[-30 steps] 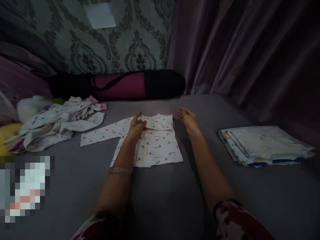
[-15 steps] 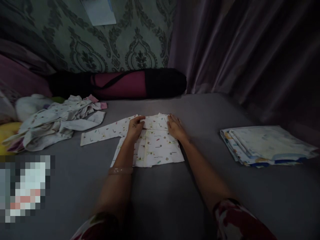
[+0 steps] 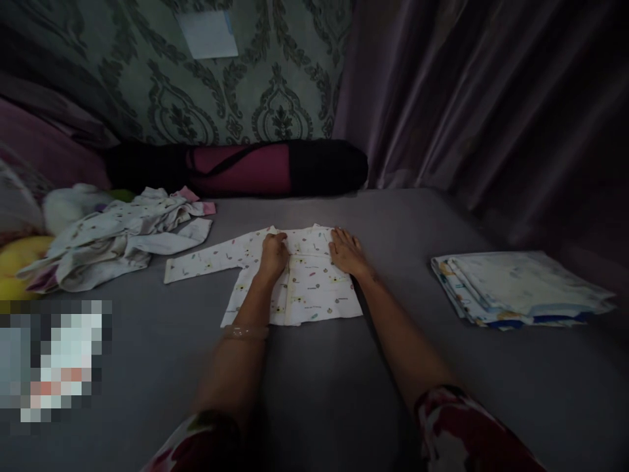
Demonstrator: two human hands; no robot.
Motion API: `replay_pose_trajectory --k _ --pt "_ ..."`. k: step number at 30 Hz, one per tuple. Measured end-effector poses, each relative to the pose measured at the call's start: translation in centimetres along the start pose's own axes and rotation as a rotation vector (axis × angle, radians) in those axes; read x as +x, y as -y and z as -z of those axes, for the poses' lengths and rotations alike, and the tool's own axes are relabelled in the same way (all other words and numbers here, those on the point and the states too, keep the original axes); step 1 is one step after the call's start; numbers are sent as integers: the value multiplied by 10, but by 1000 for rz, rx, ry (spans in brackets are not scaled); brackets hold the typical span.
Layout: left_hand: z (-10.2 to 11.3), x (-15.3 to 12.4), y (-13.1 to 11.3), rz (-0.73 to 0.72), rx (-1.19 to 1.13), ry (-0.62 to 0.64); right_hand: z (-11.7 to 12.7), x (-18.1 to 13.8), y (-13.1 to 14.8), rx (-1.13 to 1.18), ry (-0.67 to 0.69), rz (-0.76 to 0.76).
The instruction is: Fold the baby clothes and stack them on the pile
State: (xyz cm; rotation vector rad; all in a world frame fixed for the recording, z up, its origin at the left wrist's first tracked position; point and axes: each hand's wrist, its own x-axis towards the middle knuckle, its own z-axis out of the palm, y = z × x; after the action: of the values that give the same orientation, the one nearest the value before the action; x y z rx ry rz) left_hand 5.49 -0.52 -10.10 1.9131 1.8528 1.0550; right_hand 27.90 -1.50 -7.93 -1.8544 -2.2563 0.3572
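A small white baby shirt (image 3: 314, 292) with a tiny coloured print lies front up on the grey bed sheet. One sleeve stretches out to the left; the other is folded across the chest, under my hands. My left hand (image 3: 274, 255), fingers curled, is closed on the cloth at the upper left of the chest; its fingertips are partly hidden. At the upper right shoulder edge, my right hand (image 3: 346, 252) lies flat on the shirt with its fingers stretched out.
Crumpled baby clothes (image 3: 122, 236) lie at the left beside a pale plush toy (image 3: 73, 206) and a yellow one (image 3: 22, 259). A folded stack of cloths (image 3: 525, 282) sits at the right. Along the wall rests a black and pink long bag (image 3: 246, 169). Curtains (image 3: 417, 92) hang at the right.
My left hand has slid slightly right over the chest, its fingers more curled now. My right hand stays at the shoulder and lies flatter. The view has shifted a little.
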Motion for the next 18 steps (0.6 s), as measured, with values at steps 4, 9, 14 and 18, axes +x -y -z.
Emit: replay_pose_trajectory --k 4,9,14,18 --pt "-2 -8 -6 7 197 -23 1 -1 2 -21 -2 1" --pt "0 -10 -6 50 267 -19 3 4 1 -44 62 -22" --pt "15 -1 6 -45 213 98 15 11 5 -53 194 -63" --pt "28 -11 13 -133 196 95 17 8 34 -79 57 32"
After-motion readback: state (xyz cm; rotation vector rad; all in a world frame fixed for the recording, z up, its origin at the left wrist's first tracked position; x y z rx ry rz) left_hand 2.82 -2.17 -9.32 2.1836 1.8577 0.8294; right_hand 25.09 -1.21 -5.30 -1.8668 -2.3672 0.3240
